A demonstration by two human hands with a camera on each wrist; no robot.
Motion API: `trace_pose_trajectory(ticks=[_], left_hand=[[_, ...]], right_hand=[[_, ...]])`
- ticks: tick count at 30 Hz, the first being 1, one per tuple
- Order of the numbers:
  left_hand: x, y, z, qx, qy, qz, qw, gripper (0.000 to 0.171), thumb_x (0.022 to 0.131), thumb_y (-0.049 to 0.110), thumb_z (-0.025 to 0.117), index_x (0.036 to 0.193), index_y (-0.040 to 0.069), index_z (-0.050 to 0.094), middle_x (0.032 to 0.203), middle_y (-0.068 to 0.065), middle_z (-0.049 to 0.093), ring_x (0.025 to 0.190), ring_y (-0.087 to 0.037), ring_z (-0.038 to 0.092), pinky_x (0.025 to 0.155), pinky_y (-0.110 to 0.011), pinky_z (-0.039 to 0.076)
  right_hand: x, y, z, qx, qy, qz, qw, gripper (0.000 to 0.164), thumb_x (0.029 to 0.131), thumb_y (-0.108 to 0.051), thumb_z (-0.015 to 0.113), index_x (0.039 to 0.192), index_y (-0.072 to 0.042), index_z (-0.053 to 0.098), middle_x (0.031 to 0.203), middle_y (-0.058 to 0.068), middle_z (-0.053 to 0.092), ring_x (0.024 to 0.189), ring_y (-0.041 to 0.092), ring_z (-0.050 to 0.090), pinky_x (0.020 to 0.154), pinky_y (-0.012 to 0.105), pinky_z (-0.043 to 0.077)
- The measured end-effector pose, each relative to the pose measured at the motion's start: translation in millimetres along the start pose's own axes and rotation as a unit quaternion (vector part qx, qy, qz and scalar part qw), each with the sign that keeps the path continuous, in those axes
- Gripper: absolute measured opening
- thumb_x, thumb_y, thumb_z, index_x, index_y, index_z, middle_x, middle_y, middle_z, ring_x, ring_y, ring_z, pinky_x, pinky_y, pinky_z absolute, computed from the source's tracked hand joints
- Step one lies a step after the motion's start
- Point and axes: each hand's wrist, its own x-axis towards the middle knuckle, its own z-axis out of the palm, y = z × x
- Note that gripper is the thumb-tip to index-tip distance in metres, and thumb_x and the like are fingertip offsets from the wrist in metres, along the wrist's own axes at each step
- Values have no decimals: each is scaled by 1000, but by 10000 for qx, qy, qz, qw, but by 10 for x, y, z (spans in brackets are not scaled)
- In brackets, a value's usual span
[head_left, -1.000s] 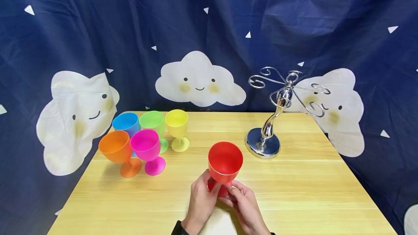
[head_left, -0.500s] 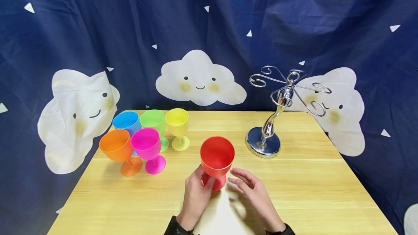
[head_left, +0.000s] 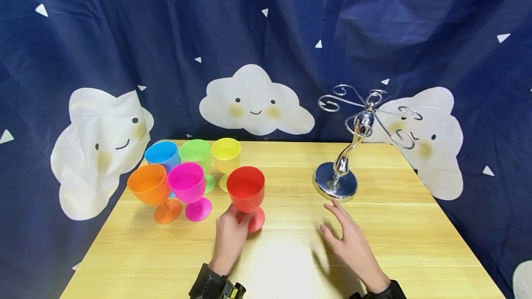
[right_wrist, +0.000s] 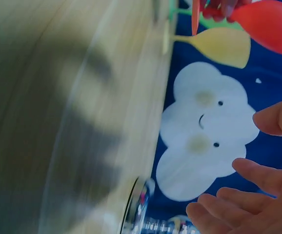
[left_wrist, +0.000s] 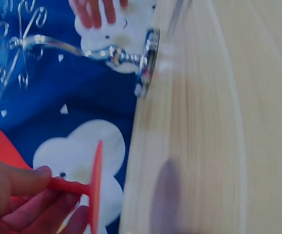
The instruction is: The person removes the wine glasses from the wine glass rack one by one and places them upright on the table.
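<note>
My left hand (head_left: 231,236) pinches the stem of a red goblet (head_left: 246,190), which is upright beside the other goblets. In the left wrist view the thumb and fingers close round the thin red stem (left_wrist: 68,185), and the goblet's base stands apart from the tabletop. My right hand (head_left: 351,239) is spread and holds nothing, just in front of the round base of a chrome stand (head_left: 335,182). That stand carries several curled wire arms at its top. In the right wrist view the right fingers (right_wrist: 253,175) reach out loosely over the cloth background.
On the left of the wooden table (head_left: 282,262) stand an orange goblet (head_left: 147,186), a magenta goblet (head_left: 187,183), a blue goblet (head_left: 162,155), a green goblet (head_left: 195,153) and a yellow goblet (head_left: 226,153). Behind hangs a dark blue cloth (head_left: 232,17) printed with clouds.
The red goblet has moved left in my left hand, now overlapping the yellow goblet's base. My right hand has let go of it and moved right, toward the chrome stand.
</note>
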Motion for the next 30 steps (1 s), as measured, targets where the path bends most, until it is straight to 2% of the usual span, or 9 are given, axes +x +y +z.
trace_pose_trajectory(ticks=[4,9,16,21,30], left_hand=[[64,-145,-39,168,-78,-325,9993,14,85,5,80,98,7,74,92,-7,76,94,-30,72,84,-49,58],[89,-286,-61,329,-207,-450,9982,16,87,4,77,102,4,74,96,-11,76,98,-34,72,87,-52,57],[134,-398,-74,528,-270,-305,9978,6,89,-1,71,95,0,70,85,-11,71,82,-30,69,74,-46,58],[200,-434,-110,484,-368,-422,9973,6,91,-4,68,96,0,69,82,-9,66,77,-25,60,70,-39,52],[281,-544,-148,230,-449,-761,9958,13,97,1,63,107,-1,69,100,-15,69,101,-35,65,91,-53,54]], right_hand=[[-28,97,7,-364,45,-49,9993,52,90,-13,75,138,-1,58,157,25,40,134,48,48,104,65,44],[-71,163,1,-557,10,33,9984,52,91,-15,75,139,-2,58,158,24,38,135,47,48,103,65,44],[-87,202,2,-619,126,-104,9979,53,90,-14,75,139,-1,58,157,22,40,134,46,49,103,64,45],[-99,219,17,-705,121,-264,9971,54,88,-12,76,137,1,59,155,24,42,134,46,49,104,64,44],[-120,245,49,-743,153,-389,9964,54,85,-11,78,135,2,60,151,25,46,133,45,50,104,62,44]])
